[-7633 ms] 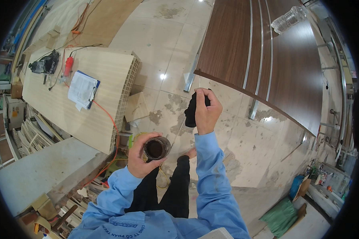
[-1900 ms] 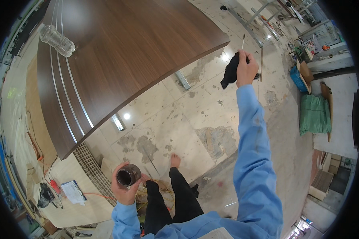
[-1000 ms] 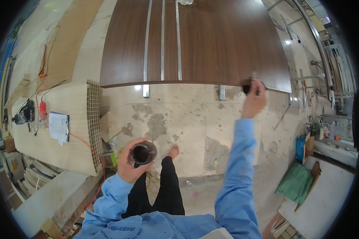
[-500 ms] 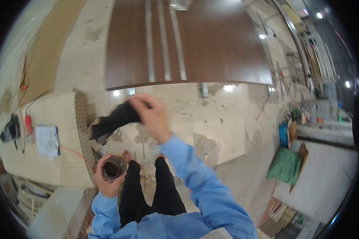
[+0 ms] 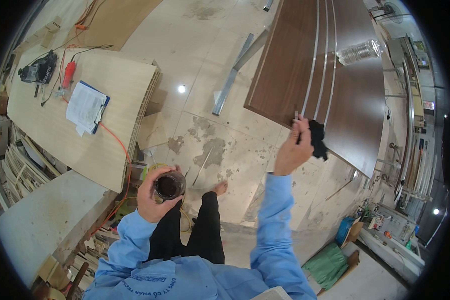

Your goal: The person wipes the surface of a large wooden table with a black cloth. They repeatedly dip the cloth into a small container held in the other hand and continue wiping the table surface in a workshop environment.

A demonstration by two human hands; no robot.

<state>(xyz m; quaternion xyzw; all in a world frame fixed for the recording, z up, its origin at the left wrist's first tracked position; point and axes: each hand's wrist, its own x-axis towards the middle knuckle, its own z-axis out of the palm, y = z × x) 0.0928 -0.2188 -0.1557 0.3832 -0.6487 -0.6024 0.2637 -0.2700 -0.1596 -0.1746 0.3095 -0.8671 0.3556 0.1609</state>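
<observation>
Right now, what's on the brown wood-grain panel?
On the brown panel: clear plastic bottle, three silver strips. The right hand and black cloth hide part of its near edge.

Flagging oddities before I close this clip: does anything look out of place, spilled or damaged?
Yes: grey patches break up the pale floor tiles, which look worn or damaged. A clear bottle lies on its side on the brown panel, rather than upright.

The left hand (image 5: 149,204) holds a jar (image 5: 169,185), the right hand (image 5: 292,152) a black cloth (image 5: 318,142).
</observation>
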